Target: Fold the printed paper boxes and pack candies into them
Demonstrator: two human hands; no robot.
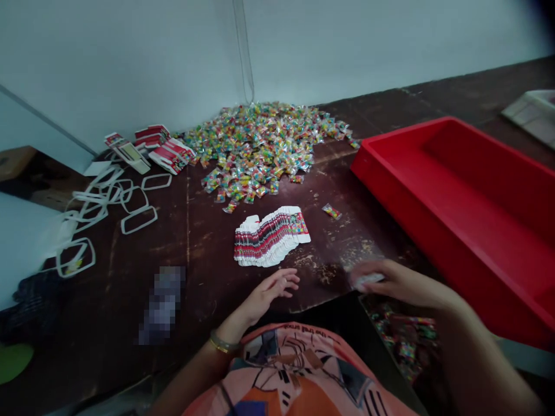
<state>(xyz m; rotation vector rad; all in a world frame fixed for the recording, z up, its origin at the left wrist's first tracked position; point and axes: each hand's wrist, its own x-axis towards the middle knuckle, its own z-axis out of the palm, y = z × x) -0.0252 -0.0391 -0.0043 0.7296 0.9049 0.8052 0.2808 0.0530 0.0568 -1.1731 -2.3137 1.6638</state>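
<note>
My left hand (pixel 277 284) hovers just in front of a fanned row of flattened, printed cardboard boxes (pixel 269 240). Its fingers are loosely bent and apart, with nothing in them. At the table's front edge, my right hand (pixel 381 277) is curled round a small whitish thing (pixel 366 281), too blurred to name. Below that hand lies an open container of colourful wrapped packets (pixel 407 349), partly hidden by my arm. A single clear packet of coloured sweets (pixel 332 211) rests right of the fanned boxes. Behind them spreads a large heap of similar sweet packets (pixel 260 144).
A deep red tray (pixel 390 202) stands on the right, its near corner jutting past the table edge. Bundles of red and white cartons (pixel 171 156) and loose white bands (pixel 139 219) lie at the left. A brown cardboard box (pixel 39 173) is farther left, a pale tray (pixel 531 115) far right.
</note>
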